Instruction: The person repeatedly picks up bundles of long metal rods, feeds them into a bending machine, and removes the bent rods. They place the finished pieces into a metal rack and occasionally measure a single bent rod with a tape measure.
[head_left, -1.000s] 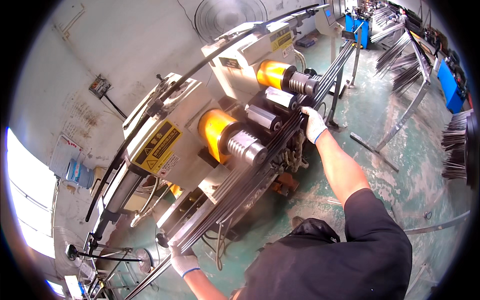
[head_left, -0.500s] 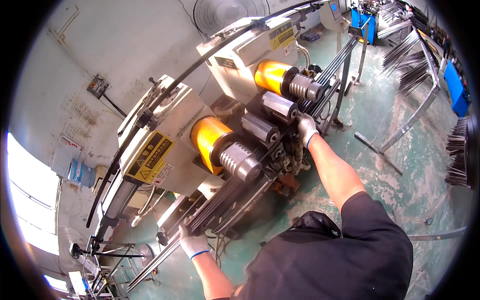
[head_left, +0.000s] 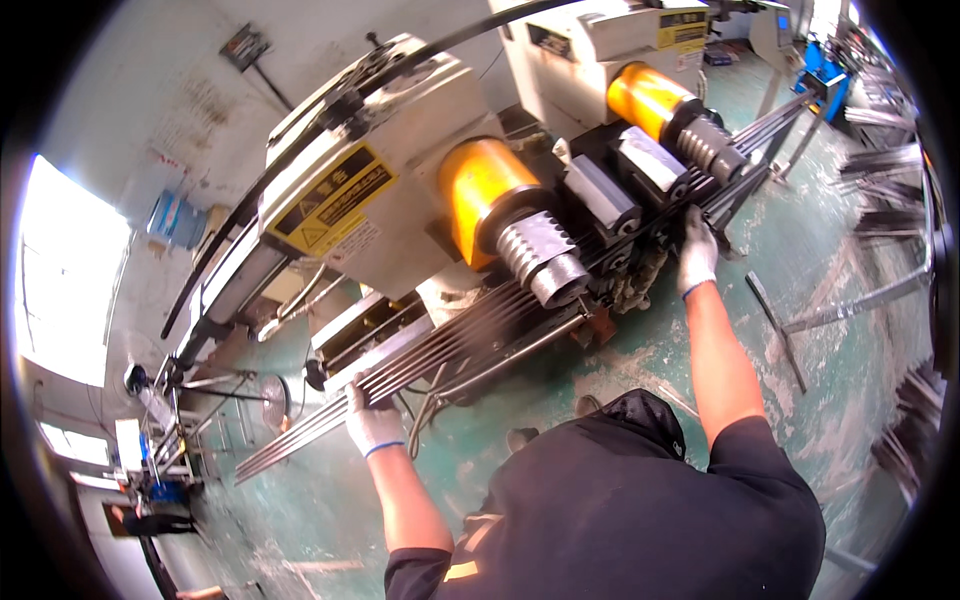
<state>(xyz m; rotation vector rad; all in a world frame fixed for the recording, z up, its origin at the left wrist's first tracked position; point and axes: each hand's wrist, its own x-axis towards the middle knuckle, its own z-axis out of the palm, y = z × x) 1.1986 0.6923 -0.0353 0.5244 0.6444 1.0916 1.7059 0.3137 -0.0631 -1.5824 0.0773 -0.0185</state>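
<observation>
Several long thin metal rods (head_left: 437,352) lie side by side along the front of a white machine, slanting from lower left to upper right. My left hand (head_left: 375,425), in a white glove with a blue cuff edge, is closed round the rods near their left end. Out to the right, my gloved right hand (head_left: 697,262) reaches the machine's front edge, just beyond the end of a hexagonal block (head_left: 650,160). Its fingertips meet dark parts beside the rods, and what they grip, if anything, is hidden. A second hexagonal block (head_left: 600,190) sits to its left.
Two orange cylinders, a near one (head_left: 488,190) and a far one (head_left: 648,98), carry ribbed metal ends above the rods. A dark overhead bar (head_left: 262,190) crosses the machine. Racks of rods (head_left: 885,165) stand at right; an angled metal stand (head_left: 775,330) rests on the green floor.
My view has shifted, so the machine appears farther right and higher. The rods under my left hand now show as separate strands, less blurred. Both hands remain at the machine's front.
</observation>
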